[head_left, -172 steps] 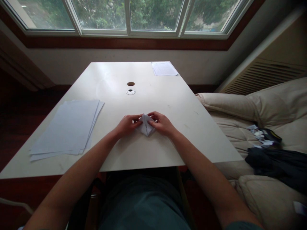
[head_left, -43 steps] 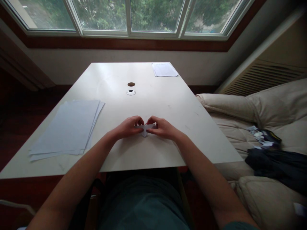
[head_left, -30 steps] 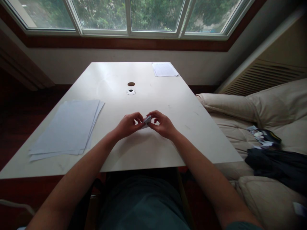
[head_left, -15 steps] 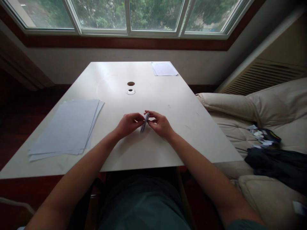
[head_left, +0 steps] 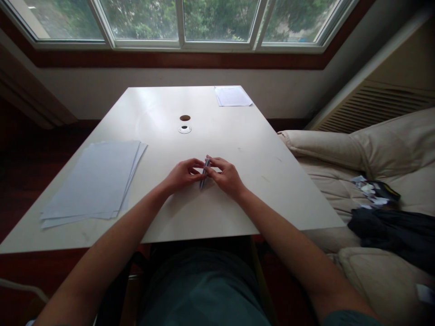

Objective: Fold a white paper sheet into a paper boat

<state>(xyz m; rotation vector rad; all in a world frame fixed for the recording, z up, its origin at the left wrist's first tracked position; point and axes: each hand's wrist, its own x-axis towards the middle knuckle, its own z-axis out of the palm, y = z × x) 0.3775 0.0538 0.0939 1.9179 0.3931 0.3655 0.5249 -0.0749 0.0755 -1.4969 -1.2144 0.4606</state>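
Between my hands, over the near middle of the white table point(head_left: 234, 136), is a small folded piece of paper point(head_left: 203, 182). It stands edge-on to me, tilted a little to the right at the top, so only its narrow layered edge shows. My left hand point(head_left: 185, 174) grips it from the left, thumb and fingers closed on that side. From the right, my right hand point(head_left: 226, 175) pinches it, the thumb across the near edge and the fingers behind. The paper's broad faces are hidden by my fingers.
A stack of blank paper sheets point(head_left: 95, 179) lies at the table's left. More papers point(head_left: 233, 96) rest at the far right corner. A round cable grommet point(head_left: 185, 129) sits by a hole point(head_left: 185, 118). A beige sofa point(head_left: 326, 174) with dark cloth point(head_left: 390, 231) stands at the right.
Earlier the folded paper showed a diamond face, then spread in a pointed shape. It has since been turned edge-on and pressed flat. My right thumb has moved left across its edge.
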